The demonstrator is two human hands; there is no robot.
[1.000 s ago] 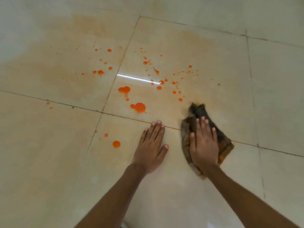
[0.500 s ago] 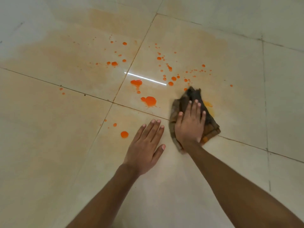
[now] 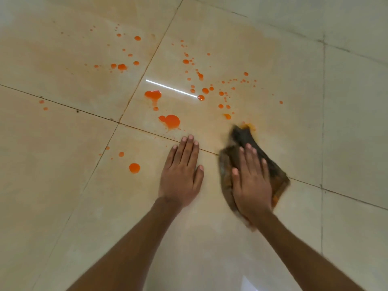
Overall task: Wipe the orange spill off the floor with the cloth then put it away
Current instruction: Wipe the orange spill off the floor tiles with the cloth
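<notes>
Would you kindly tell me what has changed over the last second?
The right hand pushed the brown cloth forward into the near edge of the orange spill, then drew it back, leaving a pale smear at its tip. The left hand stayed flat on the tiled floor; the big orange puddle remains unwiped.

Your right hand [image 3: 252, 185] presses flat on the dark brown crumpled cloth [image 3: 275, 171]. Your left hand [image 3: 181, 175] rests flat on the glossy beige tiled floor [image 3: 63, 185], near the scattered orange liquid spill [image 3: 171, 120].
</notes>
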